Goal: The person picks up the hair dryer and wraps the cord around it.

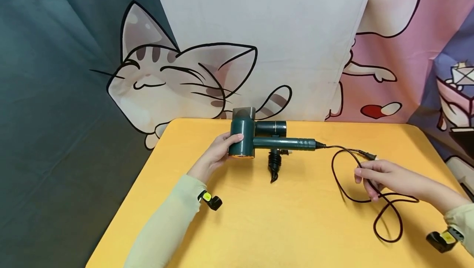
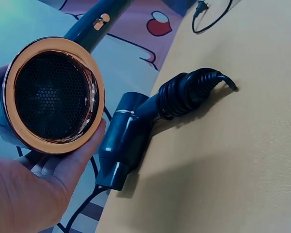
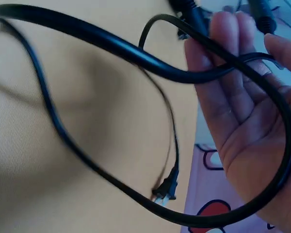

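In the head view my left hand (image 1: 219,153) grips the barrel of a dark green hair dryer (image 1: 242,132), thumb on top. The dryer is held above the table, its handle pointing right. Its copper-ringed rear grille (image 2: 51,97) faces the left wrist camera. A thin black power cord (image 1: 338,181) runs from the handle to my right hand (image 1: 389,177), which loosely holds it between thumb and fingers. Loops of the cord hang around that hand, and the two-pin plug (image 3: 166,187) dangles free of the fingers. Part of the palm is behind the cord.
A second dark green hair dryer (image 2: 123,136) lies on the yellow table (image 1: 274,227) just behind the held one, its black cord (image 2: 186,92) wound around the handle. Cartoon-printed cloth (image 1: 296,38) hangs along the table's far edge.
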`<action>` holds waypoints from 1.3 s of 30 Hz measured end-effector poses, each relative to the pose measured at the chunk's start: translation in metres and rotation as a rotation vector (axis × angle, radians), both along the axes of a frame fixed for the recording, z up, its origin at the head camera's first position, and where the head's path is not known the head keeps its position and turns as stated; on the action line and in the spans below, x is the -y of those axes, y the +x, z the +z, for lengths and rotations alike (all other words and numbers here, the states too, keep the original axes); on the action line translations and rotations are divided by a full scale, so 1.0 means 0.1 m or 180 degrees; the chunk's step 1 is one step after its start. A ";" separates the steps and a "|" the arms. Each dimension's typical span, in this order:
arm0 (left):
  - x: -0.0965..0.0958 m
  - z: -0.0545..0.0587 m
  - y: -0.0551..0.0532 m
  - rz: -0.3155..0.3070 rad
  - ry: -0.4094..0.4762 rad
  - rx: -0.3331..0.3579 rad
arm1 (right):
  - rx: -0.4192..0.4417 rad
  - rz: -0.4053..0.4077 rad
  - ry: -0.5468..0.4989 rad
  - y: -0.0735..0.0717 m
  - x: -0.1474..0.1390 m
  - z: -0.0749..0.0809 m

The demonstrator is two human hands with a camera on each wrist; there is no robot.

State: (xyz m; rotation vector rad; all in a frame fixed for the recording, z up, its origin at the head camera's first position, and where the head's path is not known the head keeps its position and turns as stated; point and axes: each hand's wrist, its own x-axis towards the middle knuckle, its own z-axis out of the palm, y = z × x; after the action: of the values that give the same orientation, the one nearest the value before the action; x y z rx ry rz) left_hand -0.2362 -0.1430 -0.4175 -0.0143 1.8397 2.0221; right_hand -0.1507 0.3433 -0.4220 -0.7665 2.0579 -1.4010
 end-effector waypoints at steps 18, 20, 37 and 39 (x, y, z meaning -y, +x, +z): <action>-0.10 -0.04 0.08 -0.0011 -0.0356 -0.0194 | -0.0134 -0.1182 -0.0287 -0.35 0.44 0.28; -0.11 -0.04 0.08 0.0031 -0.0369 -0.0197 | -0.0014 -0.1116 -0.0360 -0.39 0.52 0.36; -0.28 0.08 0.06 0.0537 0.0376 -0.0044 | 0.0164 -0.0604 -0.0430 -0.12 1.03 0.19; -0.27 0.10 0.06 0.0502 0.0436 -0.0034 | 0.0218 -0.0523 -0.0462 -0.11 1.02 0.11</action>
State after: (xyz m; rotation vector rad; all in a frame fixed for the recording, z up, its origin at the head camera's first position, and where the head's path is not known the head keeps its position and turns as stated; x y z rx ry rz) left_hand -0.2301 -0.1156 -0.4079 -0.1130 1.7512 2.2561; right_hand -0.1622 0.2412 -0.4112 -0.6088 2.0215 -1.6589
